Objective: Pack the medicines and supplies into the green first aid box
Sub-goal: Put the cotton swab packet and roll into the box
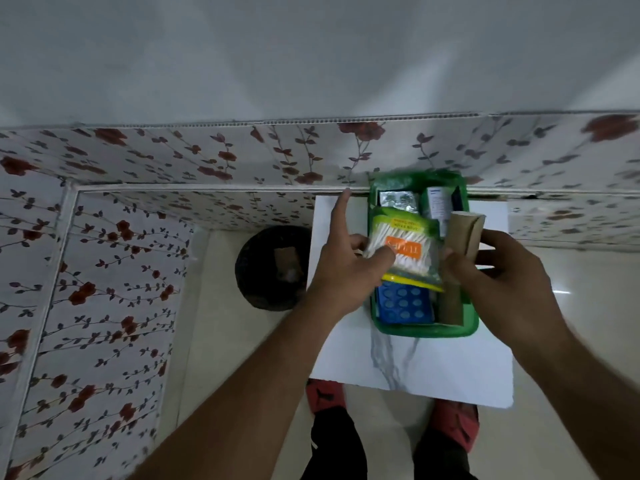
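Pushing the bag of cotton swabs (pixel 401 245) down into the green box (pixel 426 329) on the white table (pixel 415 368), my left hand (pixel 349 268) pinches it while my right hand (pixel 498 271) grips the brown roll (pixel 465 233), so I go slowly and lay both flat.

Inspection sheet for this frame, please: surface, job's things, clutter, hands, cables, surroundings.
Surface: small white table, grey veining at the front.
Job's things: green first aid box open, holding a blue blister pack, silver blister strip and white carton.
Clutter: nothing seen.
Hands: left hand holds cotton swab packet over the box; right hand grips brown bandage roll.
Cables: nothing seen.
Surroundings: floral wall panels, dark round basket on the floor.
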